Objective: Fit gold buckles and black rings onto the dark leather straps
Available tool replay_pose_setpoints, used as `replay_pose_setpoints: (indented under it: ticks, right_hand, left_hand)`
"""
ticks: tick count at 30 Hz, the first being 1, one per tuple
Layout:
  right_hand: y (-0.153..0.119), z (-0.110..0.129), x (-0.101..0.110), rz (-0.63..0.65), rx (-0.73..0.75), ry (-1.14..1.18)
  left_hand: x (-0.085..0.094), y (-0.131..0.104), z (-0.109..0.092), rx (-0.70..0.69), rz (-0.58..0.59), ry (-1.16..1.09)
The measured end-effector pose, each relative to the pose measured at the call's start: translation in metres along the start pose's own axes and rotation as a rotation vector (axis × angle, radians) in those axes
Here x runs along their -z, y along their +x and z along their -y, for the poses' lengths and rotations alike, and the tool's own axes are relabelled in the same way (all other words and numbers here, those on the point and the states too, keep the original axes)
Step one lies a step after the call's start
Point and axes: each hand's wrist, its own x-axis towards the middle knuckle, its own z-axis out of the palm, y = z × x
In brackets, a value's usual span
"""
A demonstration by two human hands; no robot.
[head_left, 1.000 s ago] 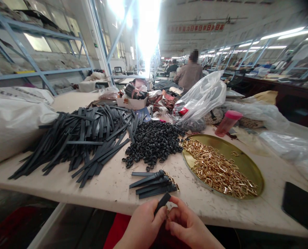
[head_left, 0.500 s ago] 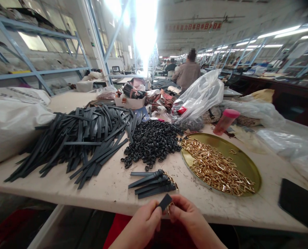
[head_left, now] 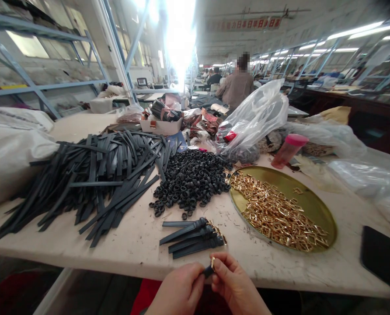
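At the table's front edge my left hand [head_left: 182, 286] pinches a black strap [head_left: 208, 271], most of it hidden by the fingers. My right hand [head_left: 229, 275] grips a gold buckle [head_left: 212, 263] at the strap's end, thumb and fingers pressed together. Just beyond my hands lie several finished-looking straps [head_left: 191, 238] with gold buckles at their right ends. Behind those is a heap of small black loops [head_left: 195, 179]. Loose gold buckles [head_left: 280, 214] fill much of a round gold tray [head_left: 332, 227] to the right. A large pile of black straps [head_left: 106, 166] spreads on the left.
A white sack [head_left: 14, 153] stands at the left edge. Behind the piles are a small box [head_left: 162, 127], a clear plastic bag [head_left: 257, 118] and a pink-lidded jar [head_left: 288, 151]. A dark flat object [head_left: 381, 258] lies at right. A person [head_left: 237, 85] sits farther back.
The strap end, earlier upright and broad above my left fingers, is now low and mostly covered. The buckle has turned and sits at the strap's end. The view has shifted slightly.
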Motion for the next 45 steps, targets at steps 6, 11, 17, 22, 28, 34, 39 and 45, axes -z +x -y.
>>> replay_pose_setpoints:
  ticks: [6, 11, 17, 22, 28, 34, 39, 45]
  right_hand:
    - [0.002, -0.004, -0.004, 0.070, 0.142, -0.237]
    - [0.001, 0.002, -0.008, -0.062, 0.312, -0.306]
    - [-0.004, -0.008, -0.006, 0.044, 0.283, -0.270]
    - [-0.011, -0.011, -0.002, 0.022, 0.308, -0.344]
    - [-0.025, -0.007, -0.009, -0.022, 0.428, -0.482]
    - [-0.037, -0.008, -0.011, -0.070, 0.631, -0.622]
    - [-0.030, -0.009, -0.004, 0.104, 0.293, -0.379]
    - [-0.023, -0.011, -0.005, 0.188, 0.173, -0.224]
  left_hand:
    - [-0.002, 0.004, -0.005, 0.004, -0.032, -0.134]
    - [-0.003, 0.001, -0.012, 0.153, 0.002, -0.359]
    - [-0.011, -0.002, -0.011, 0.185, -0.018, -0.530]
    - [-0.018, -0.004, -0.006, 0.194, -0.013, -0.612]
    - [-0.027, -0.006, 0.000, 0.207, 0.007, -0.704]
    - [-0.037, -0.016, -0.005, 0.192, -0.099, -0.681]
    - [-0.034, -0.019, -0.007, 0.191, -0.080, -0.693]
    - [-0.034, -0.013, 0.002, 0.226, -0.095, -0.656]
